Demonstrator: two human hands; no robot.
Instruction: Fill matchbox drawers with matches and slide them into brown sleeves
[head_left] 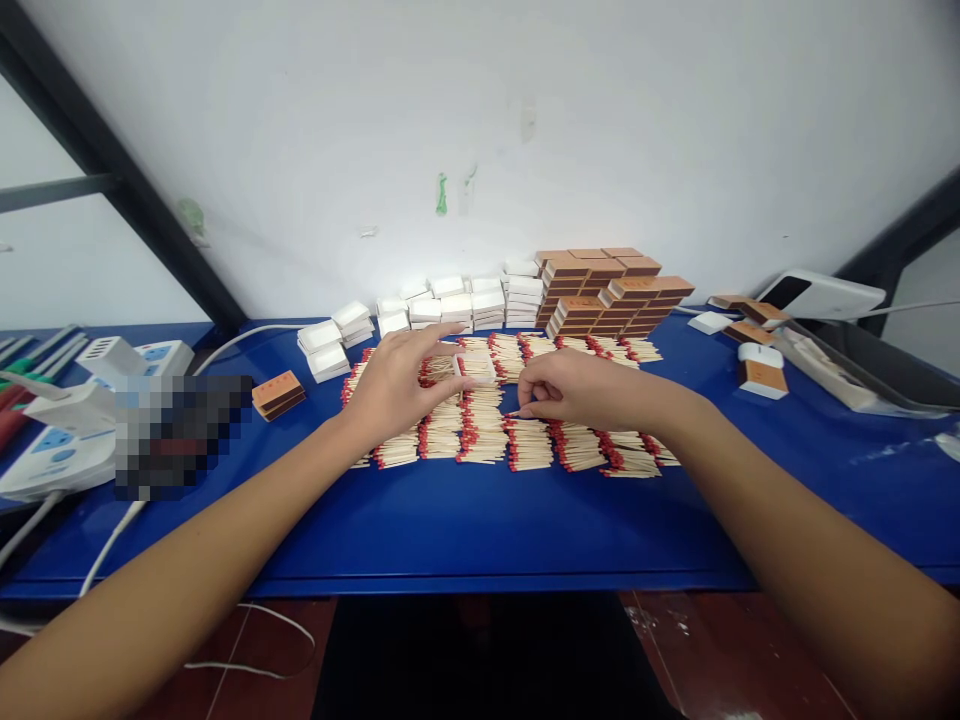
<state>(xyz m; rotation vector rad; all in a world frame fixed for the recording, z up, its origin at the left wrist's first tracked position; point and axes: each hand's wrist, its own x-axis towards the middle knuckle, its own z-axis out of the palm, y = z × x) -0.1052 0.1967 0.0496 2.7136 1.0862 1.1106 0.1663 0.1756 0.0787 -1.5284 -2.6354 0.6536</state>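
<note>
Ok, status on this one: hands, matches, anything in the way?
Left hand spread over match rows, fingertips at a white tray. Right hand pinching a match. Box stacks behind, apart from both hands.

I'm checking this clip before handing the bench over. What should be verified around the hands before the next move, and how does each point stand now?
1. Left hand on the white tray: fingertips touch it, ok; whether it is a firm grip, cannot tell.
2. Right hand pinched shut on matches: ok; how many, cannot tell.
3. Tray contents: hidden by the fingers, cannot tell.
4. Match bundles lie in rows with the red heads lined up: ok.
5. Stacked white trays and brown sleeves stand behind the rows: ok.
6. Bundles lie back from the front edge of the blue table: ok.
</note>
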